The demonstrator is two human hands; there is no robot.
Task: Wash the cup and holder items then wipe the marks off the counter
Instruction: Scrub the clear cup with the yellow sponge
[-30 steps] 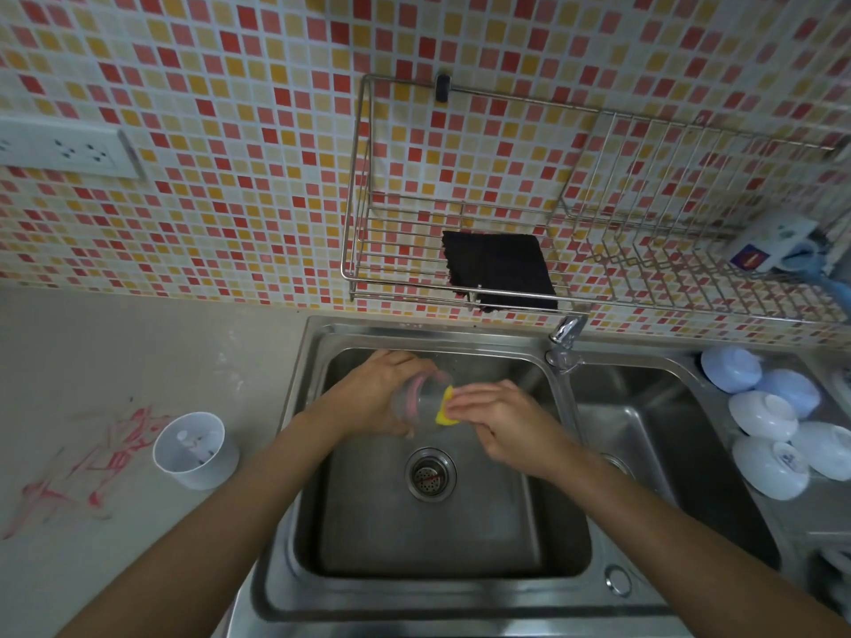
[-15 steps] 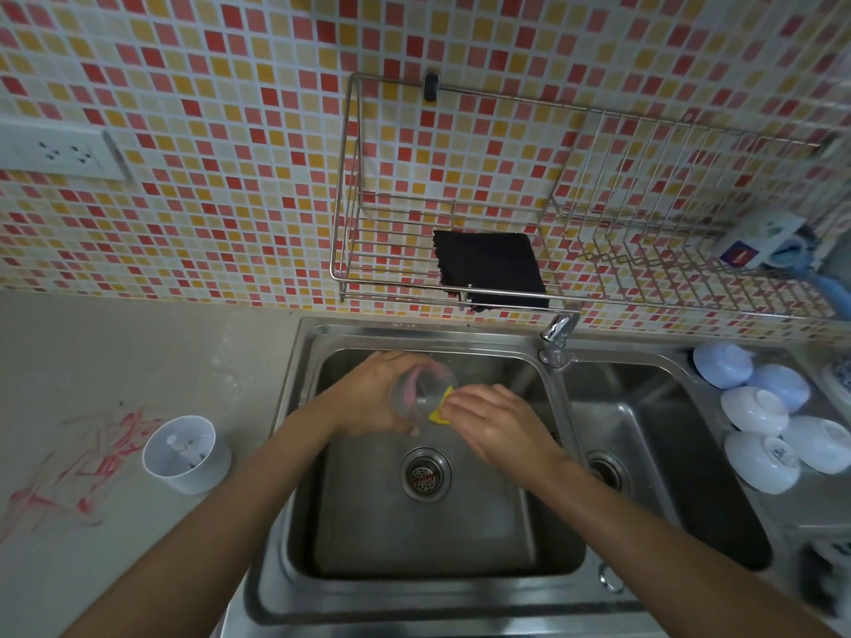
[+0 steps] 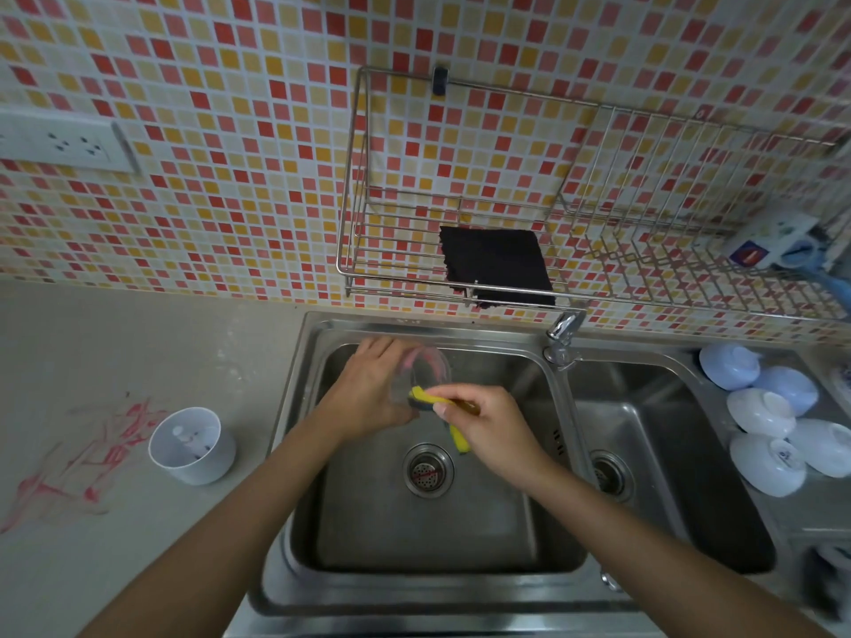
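Cup [image 3: 426, 368] in left hand [image 3: 368, 391] grip, sponge [image 3: 426, 398] pushed inside.

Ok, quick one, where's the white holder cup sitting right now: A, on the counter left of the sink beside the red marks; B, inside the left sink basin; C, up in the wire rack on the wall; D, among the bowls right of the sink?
A: the white holder cup stands on the counter left of the sink, next to the red marks.
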